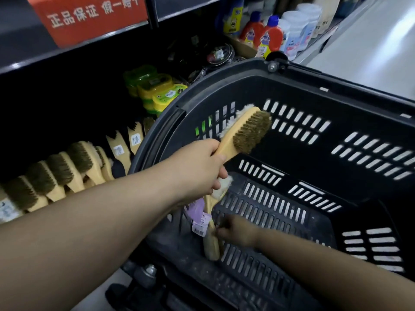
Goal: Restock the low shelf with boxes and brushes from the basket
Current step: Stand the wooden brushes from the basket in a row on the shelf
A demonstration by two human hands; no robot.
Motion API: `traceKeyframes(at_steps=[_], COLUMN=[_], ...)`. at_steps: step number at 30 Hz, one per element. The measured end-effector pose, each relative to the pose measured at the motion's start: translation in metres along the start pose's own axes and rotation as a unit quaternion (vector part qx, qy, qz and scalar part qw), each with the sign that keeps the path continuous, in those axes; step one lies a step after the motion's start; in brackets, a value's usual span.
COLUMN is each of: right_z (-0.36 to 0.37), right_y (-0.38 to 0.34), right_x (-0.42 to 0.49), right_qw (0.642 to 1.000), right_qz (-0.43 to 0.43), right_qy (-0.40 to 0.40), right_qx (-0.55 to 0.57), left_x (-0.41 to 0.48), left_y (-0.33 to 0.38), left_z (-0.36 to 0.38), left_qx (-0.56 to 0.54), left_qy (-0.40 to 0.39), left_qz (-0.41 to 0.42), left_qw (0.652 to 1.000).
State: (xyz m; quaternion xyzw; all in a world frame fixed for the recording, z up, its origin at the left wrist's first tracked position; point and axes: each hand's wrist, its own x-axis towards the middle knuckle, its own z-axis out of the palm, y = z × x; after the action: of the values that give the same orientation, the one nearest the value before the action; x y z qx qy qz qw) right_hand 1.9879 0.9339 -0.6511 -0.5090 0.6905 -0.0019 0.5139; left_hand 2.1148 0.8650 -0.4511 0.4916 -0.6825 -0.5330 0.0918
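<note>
A black plastic basket stands tilted beside the low shelf. My left hand grips a wooden brush by its handle, bristle head raised over the basket's left rim. A second brush with white fluff shows under that hand. Down on the basket floor my right hand pinches another wooden brush lying there with a purple tag and barcode label. A row of the same wooden brushes leans along the low shelf at the left.
Green and yellow round boxes are stacked on the shelf behind the brushes. Dark round tins sit further back. Red bottles and white tubs stand at the top right. A red sign hangs on the upper shelf. Grey floor lies at the right.
</note>
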Motion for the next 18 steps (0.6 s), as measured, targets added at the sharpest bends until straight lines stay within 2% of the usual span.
traceKeyframes(at_steps=[2, 7, 10, 12, 15, 18], right_z=[0.027, 0.043, 0.004, -0.034, -0.091, -0.139], right_y=[0.005, 0.006, 0.004, 0.004, 0.005, -0.002], right_x=[0.007, 0.007, -0.009, -0.025, -0.056, -0.088], right_qw=[0.997, 0.999, 0.999, 0.994, 0.989, 0.966], right_qz=[0.026, 0.034, 0.034, 0.034, 0.003, -0.032], right_qy=[-0.029, -0.007, -0.02, -0.046, -0.055, -0.084], right_qx=[-0.06, -0.034, 0.029, 0.097, 0.134, 0.241], left_x=[0.0, -0.004, -0.006, -0.004, 0.001, 0.003], left_y=[-0.001, -0.007, -0.007, -0.005, -0.001, -0.001], left_z=[0.0, -0.003, -0.003, -0.002, -0.003, -0.004], left_qx=[0.0, 0.015, 0.019, 0.031, 0.043, 0.051], left_qy=[-0.009, -0.047, -0.061, -0.051, -0.023, -0.013], left_qz=[0.005, 0.016, 0.017, 0.025, 0.032, 0.022], left_qw=[1.0, 0.999, 0.998, 0.998, 0.998, 0.998])
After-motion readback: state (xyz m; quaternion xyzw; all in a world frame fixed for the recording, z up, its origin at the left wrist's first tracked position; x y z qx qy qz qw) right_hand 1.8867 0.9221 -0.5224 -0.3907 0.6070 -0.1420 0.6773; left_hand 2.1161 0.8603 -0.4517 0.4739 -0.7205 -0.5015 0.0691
